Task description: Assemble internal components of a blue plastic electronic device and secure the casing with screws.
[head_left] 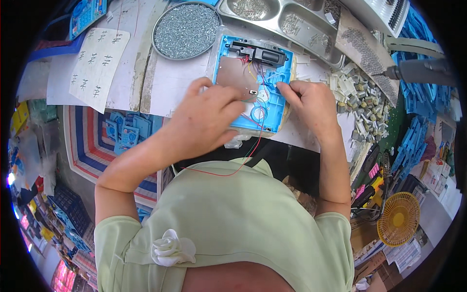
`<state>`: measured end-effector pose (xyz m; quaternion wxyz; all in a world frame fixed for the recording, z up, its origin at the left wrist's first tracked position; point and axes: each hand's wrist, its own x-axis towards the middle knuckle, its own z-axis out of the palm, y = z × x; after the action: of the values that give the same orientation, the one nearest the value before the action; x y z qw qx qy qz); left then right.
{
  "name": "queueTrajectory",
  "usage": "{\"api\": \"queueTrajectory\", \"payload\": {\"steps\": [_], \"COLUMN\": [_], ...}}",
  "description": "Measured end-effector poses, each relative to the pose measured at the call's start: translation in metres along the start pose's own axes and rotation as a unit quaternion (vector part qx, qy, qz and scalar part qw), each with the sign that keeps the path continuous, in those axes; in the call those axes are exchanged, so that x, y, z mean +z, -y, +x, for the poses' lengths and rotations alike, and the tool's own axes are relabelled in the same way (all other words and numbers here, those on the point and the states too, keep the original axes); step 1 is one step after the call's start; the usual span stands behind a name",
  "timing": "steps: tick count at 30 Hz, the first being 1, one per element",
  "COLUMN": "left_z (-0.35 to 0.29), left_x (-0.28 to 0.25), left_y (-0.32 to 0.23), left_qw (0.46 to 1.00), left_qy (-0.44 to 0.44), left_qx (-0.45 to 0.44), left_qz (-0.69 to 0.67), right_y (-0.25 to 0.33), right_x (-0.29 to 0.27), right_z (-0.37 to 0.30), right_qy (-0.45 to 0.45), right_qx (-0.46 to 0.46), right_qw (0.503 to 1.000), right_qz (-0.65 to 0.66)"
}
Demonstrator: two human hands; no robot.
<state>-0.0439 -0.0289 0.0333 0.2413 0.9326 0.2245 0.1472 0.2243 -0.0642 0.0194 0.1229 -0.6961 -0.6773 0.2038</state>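
A blue plastic case (279, 111) lies with its inside facing up on the bench in front of me. It holds a brown board (230, 71), a black plastic mechanism (262, 54) along its far side and thin coloured wires. My left hand (206, 117) reaches over the case's left side, fingers bent above the board and thumb apart from them. Beside those fingertips sits a small metal-and-black part (253, 92). At the right rim, my right hand (311, 104) grips the case, its thumb over the edge. A long red wire (243, 163) trails from the case toward my lap.
Beyond the case stand a round metal tray (187, 31) of screws and a steel compartment tray (311, 36) with small parts. Small pale parts (362, 104) are heaped to the right, near a grey tool (423, 71). A striped bag (90, 146) holds blue cases at left.
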Motion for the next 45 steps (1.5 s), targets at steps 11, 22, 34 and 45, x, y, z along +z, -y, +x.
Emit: {"api": "queueTrajectory", "payload": {"steps": [11,22,34,45], "left_z": [0.001,-0.071,-0.063,-0.047], "left_x": [0.060,0.020,0.005,0.020], "left_y": [-0.002,0.033,0.028,0.053], "left_qw": [0.970,0.994,0.991,0.986], "left_qy": [-0.130,-0.097,-0.022,-0.050], "left_qx": [0.194,-0.051,-0.027,0.039], "left_qz": [-0.070,-0.005,-0.130,-0.152], "right_y": [0.016,0.076,0.095,-0.085], "right_x": [0.012,0.045,0.075,-0.139], "right_z": [-0.037,-0.040,-0.037,0.085], "right_qy": [-0.114,-0.104,-0.103,-0.336], "right_qx": [-0.239,-0.242,-0.242,-0.001], "right_qw": [0.956,0.965,0.965,0.923], "right_qz": [0.124,0.008,0.013,0.187]}}
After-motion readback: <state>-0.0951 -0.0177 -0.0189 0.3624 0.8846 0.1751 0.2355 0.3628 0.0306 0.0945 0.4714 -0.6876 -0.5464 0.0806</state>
